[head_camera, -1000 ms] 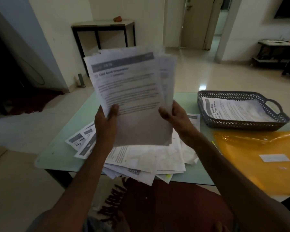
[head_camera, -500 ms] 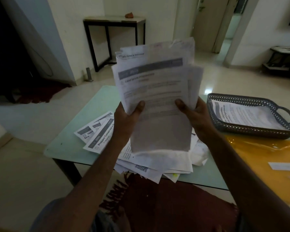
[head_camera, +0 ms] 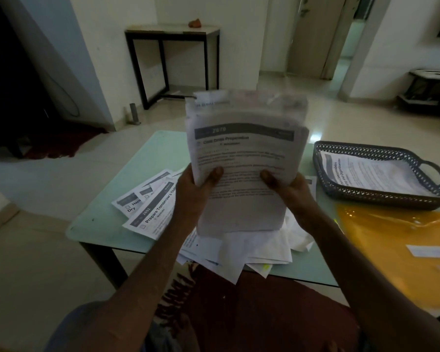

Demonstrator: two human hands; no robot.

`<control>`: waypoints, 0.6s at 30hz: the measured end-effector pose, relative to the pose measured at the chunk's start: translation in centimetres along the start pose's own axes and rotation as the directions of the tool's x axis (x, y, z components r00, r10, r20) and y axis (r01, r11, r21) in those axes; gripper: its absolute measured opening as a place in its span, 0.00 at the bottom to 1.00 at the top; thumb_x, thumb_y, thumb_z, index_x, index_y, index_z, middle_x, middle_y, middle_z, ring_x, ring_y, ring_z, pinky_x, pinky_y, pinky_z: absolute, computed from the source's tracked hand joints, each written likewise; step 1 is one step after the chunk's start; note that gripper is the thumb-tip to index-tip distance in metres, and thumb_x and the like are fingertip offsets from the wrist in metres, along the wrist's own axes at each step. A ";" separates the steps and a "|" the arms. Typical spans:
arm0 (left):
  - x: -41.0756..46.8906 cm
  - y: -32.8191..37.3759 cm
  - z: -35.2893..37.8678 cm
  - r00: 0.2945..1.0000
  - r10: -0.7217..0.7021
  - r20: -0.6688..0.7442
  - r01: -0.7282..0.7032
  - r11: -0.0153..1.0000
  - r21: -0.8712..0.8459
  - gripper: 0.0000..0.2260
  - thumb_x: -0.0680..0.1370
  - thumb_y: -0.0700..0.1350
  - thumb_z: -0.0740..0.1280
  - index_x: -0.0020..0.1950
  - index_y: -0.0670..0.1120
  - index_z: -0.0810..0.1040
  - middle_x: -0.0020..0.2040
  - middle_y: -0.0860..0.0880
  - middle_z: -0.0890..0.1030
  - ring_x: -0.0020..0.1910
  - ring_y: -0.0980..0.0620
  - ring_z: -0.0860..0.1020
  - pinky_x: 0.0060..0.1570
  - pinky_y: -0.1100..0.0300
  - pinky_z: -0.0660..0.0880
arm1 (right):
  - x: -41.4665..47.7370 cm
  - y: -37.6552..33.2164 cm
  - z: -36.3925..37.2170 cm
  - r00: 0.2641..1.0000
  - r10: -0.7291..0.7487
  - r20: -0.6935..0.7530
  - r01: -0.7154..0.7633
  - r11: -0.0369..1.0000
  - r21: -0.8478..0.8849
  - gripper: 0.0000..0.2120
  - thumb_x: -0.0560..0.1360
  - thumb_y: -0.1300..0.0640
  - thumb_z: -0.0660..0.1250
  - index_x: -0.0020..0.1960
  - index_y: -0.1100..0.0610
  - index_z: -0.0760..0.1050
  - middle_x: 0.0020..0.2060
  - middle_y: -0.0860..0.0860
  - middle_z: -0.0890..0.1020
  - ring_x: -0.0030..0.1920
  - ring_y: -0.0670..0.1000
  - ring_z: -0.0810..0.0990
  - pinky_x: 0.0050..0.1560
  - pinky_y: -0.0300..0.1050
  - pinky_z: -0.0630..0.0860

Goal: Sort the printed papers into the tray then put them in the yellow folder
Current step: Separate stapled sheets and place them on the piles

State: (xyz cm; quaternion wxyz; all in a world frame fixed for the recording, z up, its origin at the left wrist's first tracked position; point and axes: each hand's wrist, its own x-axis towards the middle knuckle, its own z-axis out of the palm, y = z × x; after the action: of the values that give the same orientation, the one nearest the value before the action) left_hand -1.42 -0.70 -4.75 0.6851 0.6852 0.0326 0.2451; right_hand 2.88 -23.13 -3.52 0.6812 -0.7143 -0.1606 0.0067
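Sheaf of printed papers [head_camera: 241,148] held upright above the middle of the table [head_camera: 137,161], the left hand [head_camera: 192,191] and right hand [head_camera: 290,191] each curled round a lower side edge with the thumb pressed on the front sheet. Light, limp and prone to fanning or sliding apart, the sheets are probably best pinched at both edges low down, as here. Further loose papers [head_camera: 150,209] lie beneath; the tray [head_camera: 381,198], at far right, holds one visible sheet, and the yellow folder [head_camera: 396,240] lies just nearer.
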 end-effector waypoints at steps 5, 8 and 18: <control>-1.6 -2.6 1.0 0.997 -0.055 -0.048 0.058 0.996 0.067 0.18 0.70 0.54 0.77 0.57 0.50 0.80 0.51 0.53 0.84 0.50 0.54 0.83 0.46 0.57 0.83 | -0.9 2.2 -0.6 0.993 0.113 0.041 -0.107 0.987 -0.118 0.18 0.72 0.44 0.76 0.60 0.45 0.80 0.55 0.45 0.86 0.55 0.47 0.85 0.57 0.57 0.83; -1.9 -2.1 1.5 0.997 -0.027 -0.068 0.031 0.998 0.059 0.15 0.70 0.54 0.76 0.54 0.51 0.80 0.47 0.55 0.84 0.48 0.55 0.84 0.43 0.60 0.82 | -1.1 2.0 -0.7 0.994 0.105 0.039 -0.101 0.991 -0.089 0.14 0.74 0.48 0.74 0.59 0.45 0.80 0.54 0.44 0.86 0.53 0.46 0.85 0.56 0.55 0.83; -2.7 -4.2 2.0 0.983 -0.174 -0.062 0.179 0.979 0.093 0.13 0.70 0.56 0.78 0.49 0.54 0.82 0.45 0.54 0.85 0.45 0.57 0.83 0.47 0.51 0.83 | -1.1 4.5 -0.6 0.986 0.169 -0.013 -0.169 0.983 -0.071 0.22 0.72 0.41 0.75 0.63 0.45 0.79 0.58 0.47 0.84 0.60 0.51 0.82 0.61 0.58 0.81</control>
State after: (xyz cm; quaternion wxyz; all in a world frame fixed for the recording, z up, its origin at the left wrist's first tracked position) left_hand -1.82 -3.31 -9.48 0.6684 0.7058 0.1235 0.1998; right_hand 2.96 -24.12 -8.08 0.6527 -0.7492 -0.0972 0.0563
